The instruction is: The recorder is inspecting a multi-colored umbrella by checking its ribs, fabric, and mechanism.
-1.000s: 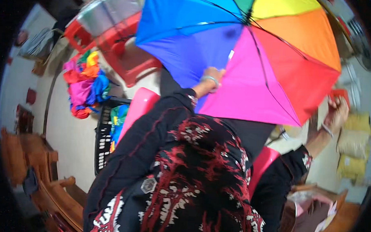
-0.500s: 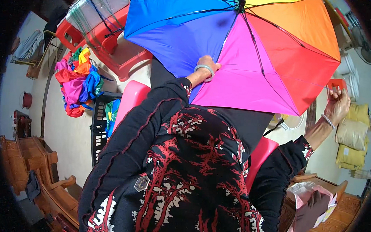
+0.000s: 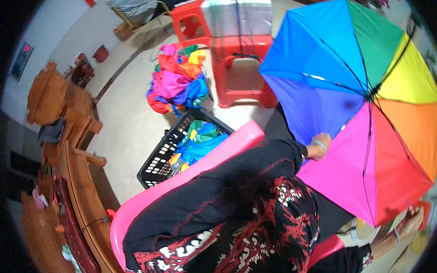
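Note:
An open rainbow-coloured umbrella (image 3: 335, 109) lies over my lap, its ribs and dark shaft (image 3: 397, 56) facing up. My left hand (image 3: 320, 144), with a pale bangle at the wrist, is closed on the canopy where the purple and pink panels meet. Beyond the red panel's near edge, at the lower right, my right hand (image 3: 409, 222) is held up with its fingers curled together. It is blurred, and whatever its fingers hold is too small to make out.
To the left, a black plastic basket (image 3: 152, 165) holds folded colourful fabric. Behind it is a heap of bright cloth (image 3: 174, 82) beside red stools (image 3: 221, 71); one bears a clear-wrapped bundle (image 3: 254, 15). Pink chair arms (image 3: 247, 132) flank me. Wooden furniture (image 3: 77, 175) stands far left.
The view has swung left, bringing the basket and cloth heap further in. My left hand keeps its hold on the canopy. A fine thread seen earlier, reaching toward my right hand, no longer shows.

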A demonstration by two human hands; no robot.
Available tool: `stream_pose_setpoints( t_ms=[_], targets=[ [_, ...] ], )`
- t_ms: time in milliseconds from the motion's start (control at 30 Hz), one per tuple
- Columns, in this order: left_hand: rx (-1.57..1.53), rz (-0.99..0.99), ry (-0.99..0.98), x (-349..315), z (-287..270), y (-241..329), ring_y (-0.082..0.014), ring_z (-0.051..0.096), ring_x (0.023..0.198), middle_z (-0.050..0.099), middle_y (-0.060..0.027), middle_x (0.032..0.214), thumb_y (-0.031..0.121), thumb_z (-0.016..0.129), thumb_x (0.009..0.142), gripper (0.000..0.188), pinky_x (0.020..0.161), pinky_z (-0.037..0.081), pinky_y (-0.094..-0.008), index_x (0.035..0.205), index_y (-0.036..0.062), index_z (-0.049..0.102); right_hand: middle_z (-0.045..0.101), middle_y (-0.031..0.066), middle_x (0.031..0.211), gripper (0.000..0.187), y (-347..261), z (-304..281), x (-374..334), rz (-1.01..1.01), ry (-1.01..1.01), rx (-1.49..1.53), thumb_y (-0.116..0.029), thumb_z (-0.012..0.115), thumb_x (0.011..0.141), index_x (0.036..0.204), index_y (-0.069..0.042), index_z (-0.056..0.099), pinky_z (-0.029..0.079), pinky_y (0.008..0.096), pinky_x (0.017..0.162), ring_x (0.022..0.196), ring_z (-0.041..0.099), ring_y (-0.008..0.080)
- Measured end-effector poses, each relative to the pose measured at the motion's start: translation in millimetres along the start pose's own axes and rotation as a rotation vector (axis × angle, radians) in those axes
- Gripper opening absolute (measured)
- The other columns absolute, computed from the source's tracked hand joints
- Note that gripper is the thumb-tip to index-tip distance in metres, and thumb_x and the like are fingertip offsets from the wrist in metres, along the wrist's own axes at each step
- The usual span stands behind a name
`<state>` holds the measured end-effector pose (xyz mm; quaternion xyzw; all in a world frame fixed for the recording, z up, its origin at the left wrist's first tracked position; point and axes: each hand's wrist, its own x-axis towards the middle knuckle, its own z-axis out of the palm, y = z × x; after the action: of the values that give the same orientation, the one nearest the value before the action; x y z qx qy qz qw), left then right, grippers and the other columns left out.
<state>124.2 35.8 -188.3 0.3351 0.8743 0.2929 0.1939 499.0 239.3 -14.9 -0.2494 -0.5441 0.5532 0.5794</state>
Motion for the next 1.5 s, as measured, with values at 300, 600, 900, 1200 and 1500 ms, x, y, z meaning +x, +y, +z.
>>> stream_pose_setpoints(
  t_ms=[300,600,900,1200,1500],
  targets=[
    [0.040,0.069,-0.120,3,-11,-3,-0.0324,0.057,0.081,0.058,-0.0192,0.085,0.009,0.055,0.067,0.015,0.068,0.046,-0.0395,0.079,0.0012,0.059,0.047,0.0034,0.072,0.020,8,40,-7,-0.001,0.200,-0.168,-0.017,0.050,0.081,0.092,0.000,0.051,0.041,0.0231,0.059,0.062,0.045,0.0104],
    [0.188,0.153,-0.077,-2,-1,-2,-0.0291,0.058,0.075,0.058,-0.0169,0.075,0.014,0.056,0.066,0.013,0.057,0.047,-0.0371,0.072,0.0025,0.056,0.050,0.0079,0.093,0.035,-32,71,-50,-0.054,0.218,-0.568,-0.026,0.038,0.083,0.106,0.000,0.044,0.042,0.0284,0.070,0.079,0.051,0.0169],
    [0.154,0.135,-0.064,12,1,-5,-0.0342,0.055,0.083,0.057,-0.0217,0.086,0.021,0.057,0.066,0.025,0.072,0.045,-0.0395,0.081,0.0006,0.059,0.045,0.0059,0.060,0.004,-22,44,-23,-0.026,0.268,-0.063,-0.001,0.047,0.075,0.072,0.001,0.046,0.047,0.0317,0.053,0.046,0.041,0.0129],
    [0.087,0.039,-0.111,15,-1,-10,-0.0342,0.055,0.085,0.057,-0.0217,0.088,0.032,0.058,0.066,0.035,0.077,0.043,-0.0393,0.084,0.0019,0.060,0.042,0.0052,0.059,0.012,-22,9,-9,-0.124,0.442,-0.088,-0.001,0.043,0.077,0.065,0.001,0.041,0.048,0.0328,0.055,0.046,0.039,0.0131],
    [0.119,0.033,-0.082,9,-8,-5,-0.0339,0.055,0.086,0.057,-0.0212,0.089,0.033,0.060,0.065,0.037,0.076,0.044,-0.0384,0.084,0.0011,0.060,0.041,0.0070,0.059,0.012,-49,-7,0,-0.337,0.566,0.069,0.004,0.043,0.072,0.062,0.002,0.037,0.050,0.0334,0.051,0.044,0.039,0.0161]
  ],
)
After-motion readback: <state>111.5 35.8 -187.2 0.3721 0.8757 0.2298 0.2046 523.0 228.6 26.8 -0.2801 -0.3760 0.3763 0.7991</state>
